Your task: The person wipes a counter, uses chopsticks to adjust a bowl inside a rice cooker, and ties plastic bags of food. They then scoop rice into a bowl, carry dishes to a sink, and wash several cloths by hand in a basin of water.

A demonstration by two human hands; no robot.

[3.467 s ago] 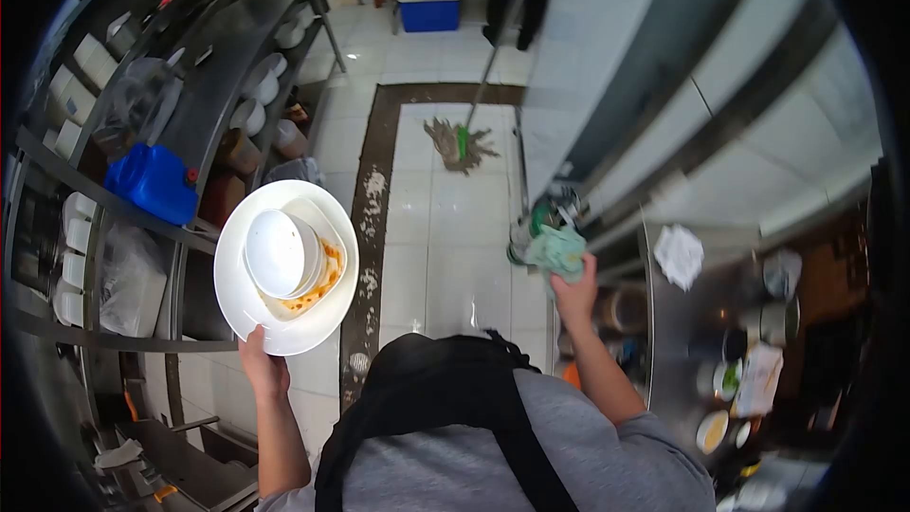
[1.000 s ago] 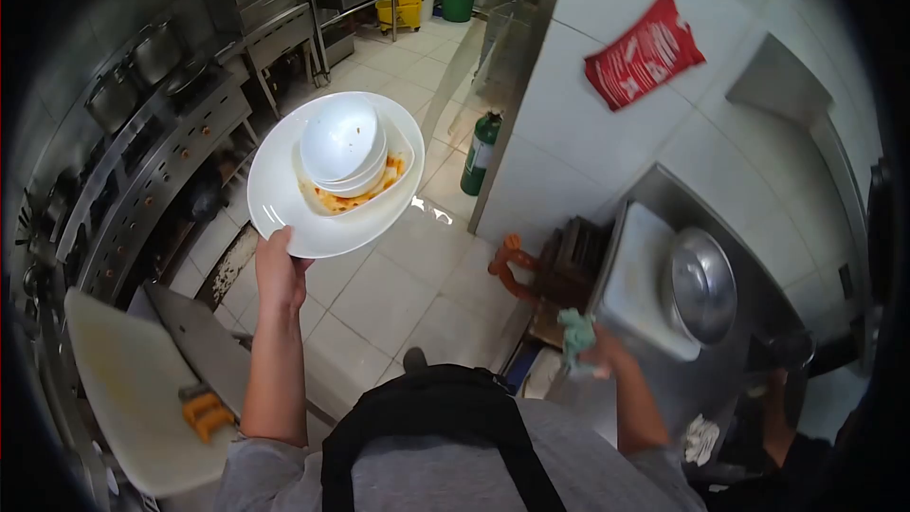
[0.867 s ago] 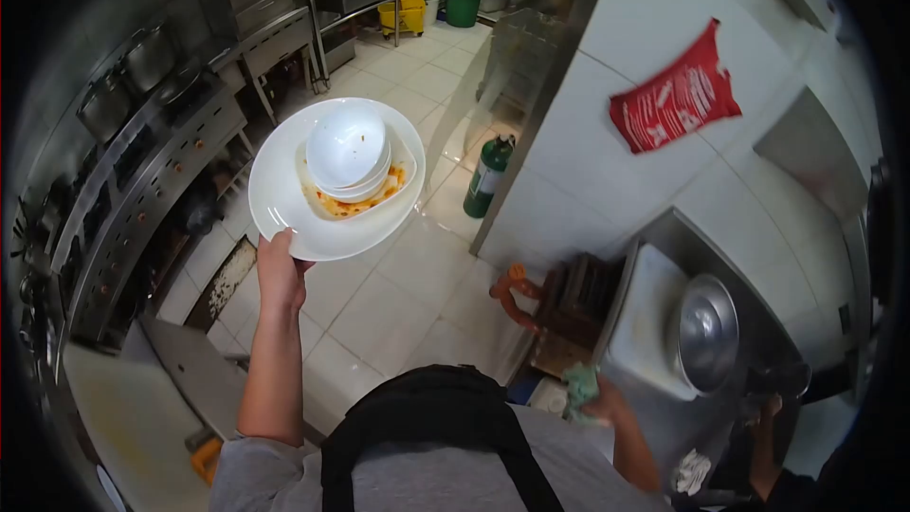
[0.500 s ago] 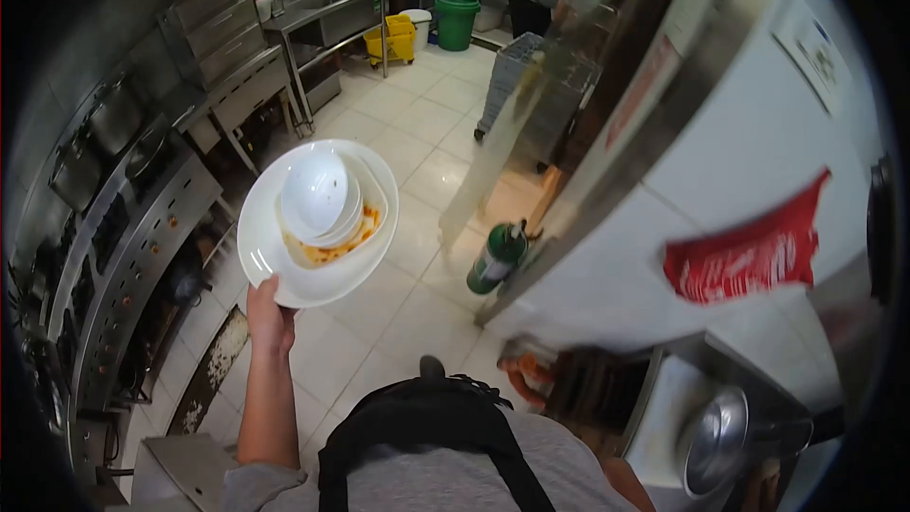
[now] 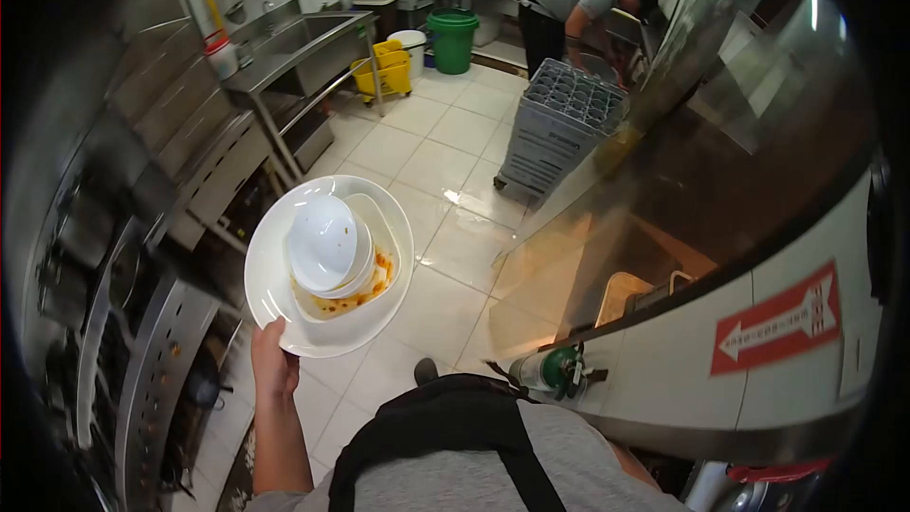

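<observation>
Round white plate [image 5: 267, 270]: was clasped at rim by bare left hand [image 5: 275, 362], bore stacked white bowls [image 5: 325, 246] in orange-smeared white dish [image 5: 368, 296]; couldn't tell right hand's grip.

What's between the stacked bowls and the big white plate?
A sauce-stained dish, seen in the head view: the bowls rest on it, it sits on the plate the left hand holds.
</observation>
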